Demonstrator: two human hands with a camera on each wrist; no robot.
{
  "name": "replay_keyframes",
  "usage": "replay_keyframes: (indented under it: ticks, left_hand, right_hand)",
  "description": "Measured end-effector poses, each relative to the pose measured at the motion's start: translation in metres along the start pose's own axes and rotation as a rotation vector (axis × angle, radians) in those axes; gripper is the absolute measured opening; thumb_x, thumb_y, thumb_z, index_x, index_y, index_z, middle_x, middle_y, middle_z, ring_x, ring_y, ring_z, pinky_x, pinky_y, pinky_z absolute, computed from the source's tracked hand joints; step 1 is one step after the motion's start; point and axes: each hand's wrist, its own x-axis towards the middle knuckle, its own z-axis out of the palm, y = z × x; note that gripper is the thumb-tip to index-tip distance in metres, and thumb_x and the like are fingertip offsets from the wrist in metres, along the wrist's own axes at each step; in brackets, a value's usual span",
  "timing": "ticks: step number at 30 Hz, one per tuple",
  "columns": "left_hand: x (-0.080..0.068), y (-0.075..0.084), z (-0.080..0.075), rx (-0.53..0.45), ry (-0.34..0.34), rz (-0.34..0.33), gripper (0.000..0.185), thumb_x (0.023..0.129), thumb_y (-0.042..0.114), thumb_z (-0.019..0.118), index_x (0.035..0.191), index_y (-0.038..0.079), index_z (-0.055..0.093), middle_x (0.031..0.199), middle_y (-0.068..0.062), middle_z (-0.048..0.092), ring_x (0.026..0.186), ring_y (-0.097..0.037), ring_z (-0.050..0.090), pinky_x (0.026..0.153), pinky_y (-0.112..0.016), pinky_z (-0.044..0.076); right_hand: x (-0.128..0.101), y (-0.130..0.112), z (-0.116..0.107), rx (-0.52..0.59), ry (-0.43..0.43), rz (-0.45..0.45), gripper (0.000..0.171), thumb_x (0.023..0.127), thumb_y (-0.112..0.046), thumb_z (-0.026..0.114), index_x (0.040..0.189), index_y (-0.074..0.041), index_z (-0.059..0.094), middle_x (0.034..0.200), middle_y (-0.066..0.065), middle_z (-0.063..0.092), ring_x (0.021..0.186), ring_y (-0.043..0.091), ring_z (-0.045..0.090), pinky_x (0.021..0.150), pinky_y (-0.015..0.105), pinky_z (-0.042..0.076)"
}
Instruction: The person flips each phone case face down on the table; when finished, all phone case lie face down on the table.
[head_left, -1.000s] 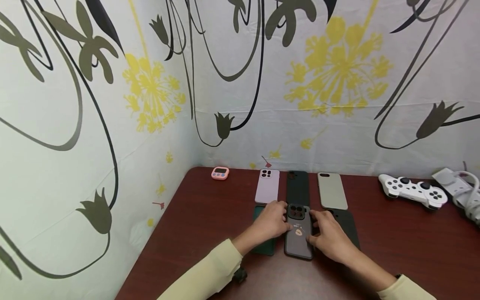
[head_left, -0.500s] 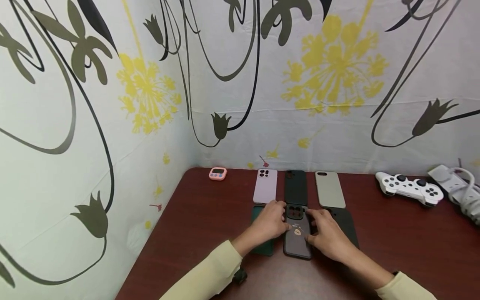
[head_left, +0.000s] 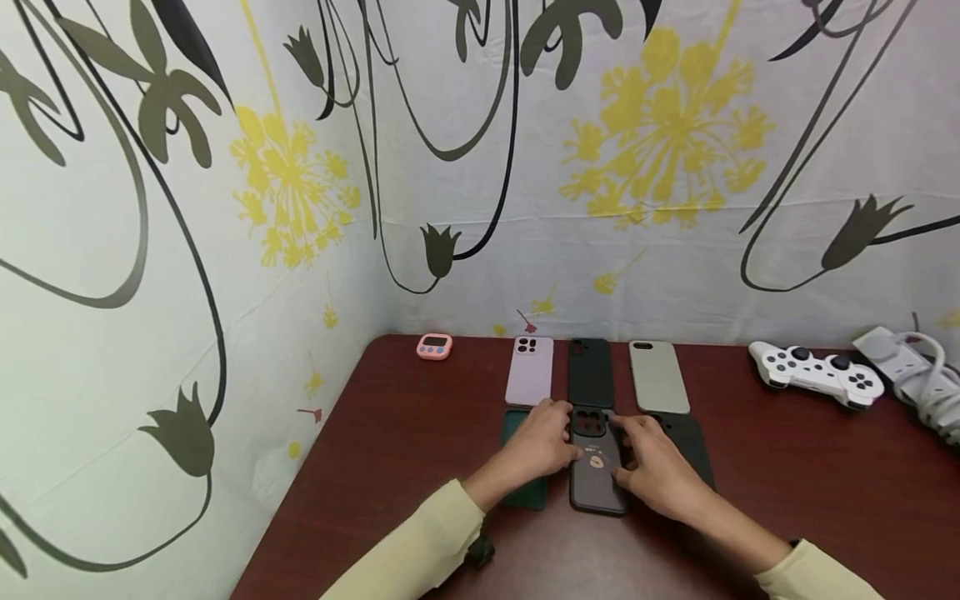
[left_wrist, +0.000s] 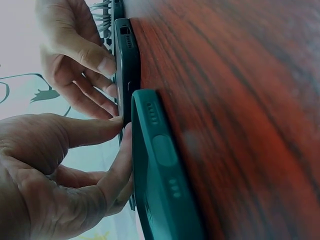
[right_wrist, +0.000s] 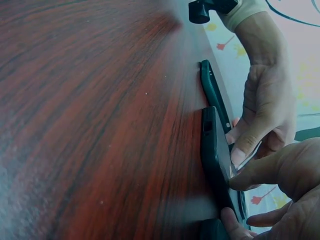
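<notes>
A dark grey phone case (head_left: pixel 600 492) with a black rim and a square camera opening lies flat in the front row on the table. My left hand (head_left: pixel 534 442) pinches its left edge near the top, thumb on the back. From the other side my right hand (head_left: pixel 662 471) pinches the right edge, fingers near the upper corner. Partly under my left hand is a green phone case (left_wrist: pixel 165 160), lying beside the grey one. A blackish phone case (head_left: pixel 692 450) is half hidden behind my right hand.
Behind lie a lilac phone case (head_left: pixel 529 379), a dark green one (head_left: pixel 590 375) and a beige one (head_left: pixel 660 379). A pink timer (head_left: pixel 434 347) is at the back left. A white game controller (head_left: pixel 817 375) and a power strip (head_left: pixel 903 367) stand right, by the patterned cloth wall (head_left: pixel 480 192).
The head view has shifted slightly, moving the scene a little to the left. Both hands keep their hold on the grey phone case, which stays almost in place.
</notes>
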Motion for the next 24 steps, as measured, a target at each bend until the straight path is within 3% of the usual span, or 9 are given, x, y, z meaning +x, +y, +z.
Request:
replay_keyframes:
  ticks: [5,11,14,18,24]
  left_hand:
    - [0.000,0.000,-0.001,0.005,-0.004,0.020,0.071,0.089,0.028,0.087,0.150,0.007,0.057,0.127,-0.006,0.063,0.090,-0.007,0.060,0.078,-0.023,0.054]
    - [-0.003,-0.009,-0.015,-0.196,-0.010,0.070,0.073,0.090,0.023,0.087,0.152,0.005,0.054,0.128,-0.008,0.064,0.095,-0.006,0.068,0.073,-0.018,0.056]
    - [-0.006,-0.018,-0.026,-0.280,0.004,0.087,0.070,0.092,0.021,0.085,0.152,0.003,0.054,0.129,-0.011,0.065,0.099,-0.010,0.070,0.074,-0.019,0.059]
    - [-0.014,-0.035,-0.039,-0.345,0.013,0.087,0.070,0.094,0.022,0.083,0.154,0.005,0.052,0.136,-0.014,0.065,0.104,-0.015,0.072,0.071,-0.024,0.061]
    - [-0.031,-0.063,-0.051,-0.342,0.030,0.054,0.070,0.095,0.029,0.081,0.155,0.007,0.051,0.139,-0.011,0.065,0.113,-0.021,0.071,0.079,-0.031,0.062]
  right_hand:
    - [-0.002,-0.001,0.001,-0.027,0.027,-0.014,0.076,0.088,-0.010,0.084,0.151,0.009,0.047,0.139,0.032,0.049,0.109,0.033,0.063,0.076,0.039,0.056]
    - [0.000,-0.008,0.001,-0.063,0.103,-0.050,0.078,0.090,-0.025,0.085,0.151,0.005,0.048,0.141,0.029,0.051,0.102,0.027,0.058,0.074,0.038,0.051]
    - [0.003,-0.014,0.003,-0.014,0.105,-0.072,0.074,0.091,-0.021,0.084,0.152,0.002,0.048,0.140,0.028,0.051,0.095,0.023,0.059,0.072,0.035,0.050]
    - [0.005,-0.021,0.011,0.062,0.085,-0.104,0.070,0.092,-0.015,0.082,0.152,0.000,0.048,0.138,0.024,0.053,0.099,0.023,0.064,0.076,0.036,0.057]
    - [0.008,-0.034,0.027,0.130,0.072,-0.123,0.069,0.092,-0.009,0.082,0.152,-0.002,0.048,0.136,0.018,0.058,0.113,0.027,0.064,0.086,0.039,0.059]
